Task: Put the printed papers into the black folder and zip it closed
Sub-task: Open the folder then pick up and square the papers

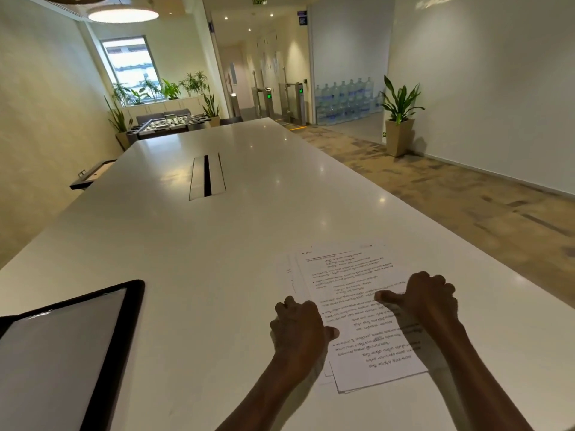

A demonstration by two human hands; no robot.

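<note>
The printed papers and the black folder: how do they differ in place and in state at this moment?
The printed papers lie at the right, in front of the person; the black folder lies at the left, partly out of frame. The left hand and right hand rest on the papers; nothing touches the folder. The papers are a loose, uneven stack; the folder lies open, showing a pale grey inside. Both lie flat on the white table.

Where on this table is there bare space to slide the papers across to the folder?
Bare white table lies between the black folder and the printed papers, and beyond them to the cable slot. Crowded only where left hand and right hand grip the stack.
</note>
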